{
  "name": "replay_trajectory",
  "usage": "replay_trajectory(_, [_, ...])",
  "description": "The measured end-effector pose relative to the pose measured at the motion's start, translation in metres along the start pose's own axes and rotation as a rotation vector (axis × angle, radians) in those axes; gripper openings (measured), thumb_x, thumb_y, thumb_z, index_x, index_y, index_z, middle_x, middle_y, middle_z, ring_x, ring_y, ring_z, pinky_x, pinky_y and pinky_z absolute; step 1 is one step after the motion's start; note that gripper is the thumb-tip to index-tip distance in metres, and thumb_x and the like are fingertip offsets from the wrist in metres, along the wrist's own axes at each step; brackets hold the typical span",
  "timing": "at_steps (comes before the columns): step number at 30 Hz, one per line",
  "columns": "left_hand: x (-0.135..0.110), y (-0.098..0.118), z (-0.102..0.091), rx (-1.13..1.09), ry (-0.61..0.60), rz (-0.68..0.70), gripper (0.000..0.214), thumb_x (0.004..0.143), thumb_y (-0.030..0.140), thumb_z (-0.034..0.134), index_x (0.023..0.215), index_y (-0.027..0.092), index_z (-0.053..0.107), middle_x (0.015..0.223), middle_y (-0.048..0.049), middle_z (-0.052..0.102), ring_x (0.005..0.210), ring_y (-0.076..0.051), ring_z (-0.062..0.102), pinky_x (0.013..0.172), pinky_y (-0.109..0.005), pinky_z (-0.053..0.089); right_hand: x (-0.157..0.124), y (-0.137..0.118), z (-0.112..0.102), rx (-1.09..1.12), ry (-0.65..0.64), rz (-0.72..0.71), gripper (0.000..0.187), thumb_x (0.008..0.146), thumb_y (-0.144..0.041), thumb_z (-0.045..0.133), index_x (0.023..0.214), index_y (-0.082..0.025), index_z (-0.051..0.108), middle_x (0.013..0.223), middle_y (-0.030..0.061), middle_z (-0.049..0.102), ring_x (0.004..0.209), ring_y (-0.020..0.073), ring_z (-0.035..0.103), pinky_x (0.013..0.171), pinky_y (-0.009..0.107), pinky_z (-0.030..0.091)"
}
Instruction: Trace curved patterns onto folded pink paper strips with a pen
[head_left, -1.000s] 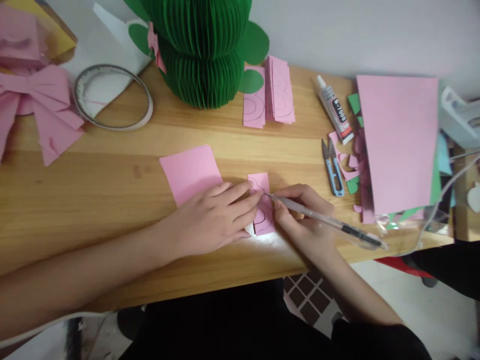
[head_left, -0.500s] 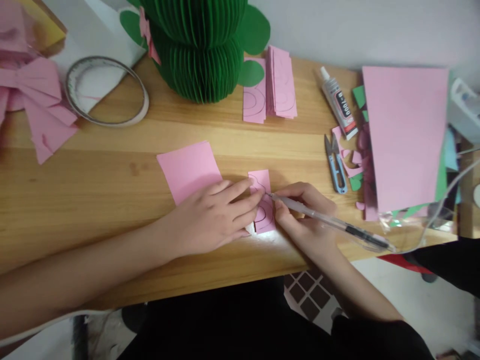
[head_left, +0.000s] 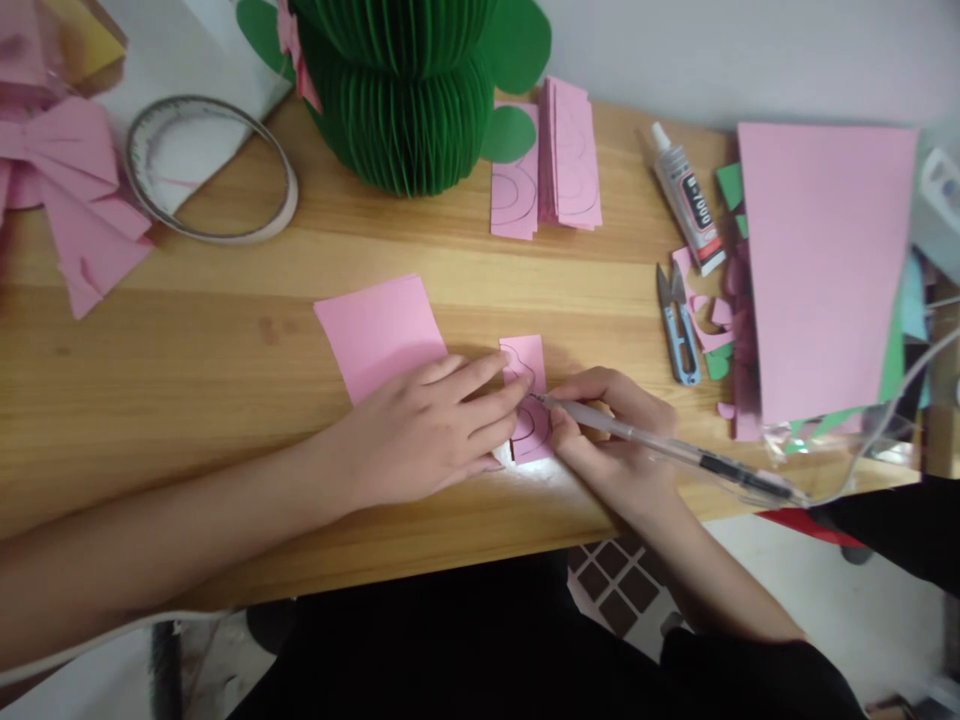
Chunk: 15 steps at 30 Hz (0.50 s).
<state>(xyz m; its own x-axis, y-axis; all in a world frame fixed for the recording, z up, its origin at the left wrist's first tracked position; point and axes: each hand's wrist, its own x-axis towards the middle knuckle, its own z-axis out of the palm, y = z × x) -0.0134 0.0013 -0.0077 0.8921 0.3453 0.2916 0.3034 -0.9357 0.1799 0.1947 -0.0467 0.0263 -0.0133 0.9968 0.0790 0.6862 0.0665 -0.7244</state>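
A small pink paper strip (head_left: 529, 436) with a curved outline drawn on it lies on the wooden table. My left hand (head_left: 427, 430) rests flat, fingers extended, its fingertips pressing the strip's left side. In my right hand (head_left: 619, 430) is a clear ballpoint pen (head_left: 660, 443), gripped near its tip, which touches the strip close to my left fingertips. Something white, too covered to name, shows under my left fingers. Partly beneath my left hand lies a larger pink paper square (head_left: 382, 335).
Toward the wall stand a green honeycomb paper figure (head_left: 405, 120) and pink strips with outlines (head_left: 574, 160). On the right are a glue tube (head_left: 688, 205), blue thread snips (head_left: 679, 330), paper scraps and pink sheets (head_left: 829, 270). A tape roll (head_left: 289, 200) and pink bow (head_left: 75, 165) lie left.
The pen tip has shifted slightly down along the strip's drawn line. My left hand stays in place on the strip, and the whole view has moved a little.
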Motion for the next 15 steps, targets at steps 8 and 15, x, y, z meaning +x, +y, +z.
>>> replay_trajectory(8, [0.0016, -0.0005, -0.0025, -0.005, -0.015, -0.001, 0.031, 0.101, 0.039, 0.049, 0.113, 0.015, 0.065, 0.132, -0.0061, 0.066, 0.126, -0.029, 0.055, 0.097, -0.039, 0.044, -0.0005, -0.0023, -0.0006, 0.006, -0.048, 0.029, 0.005, 0.078, -0.018, 0.063, 0.078, -0.022, 0.062, 0.061, -0.0038, 0.067, 0.050, 0.0118, 0.060, 0.048, 0.025, 0.046])
replay_trajectory(15, [0.0010, -0.0004, -0.0031, 0.011, -0.035, -0.006, 0.034, 0.099, 0.042, 0.052, 0.115, 0.016, 0.066, 0.134, -0.0051, 0.065, 0.127, -0.028, 0.055, 0.098, -0.038, 0.044, -0.0008, 0.0008, 0.0010, 0.005, 0.021, 0.062, 0.001, 0.080, -0.020, 0.065, 0.079, -0.020, 0.064, 0.067, -0.0004, 0.069, 0.054, 0.0124, 0.062, 0.049, 0.024, 0.046])
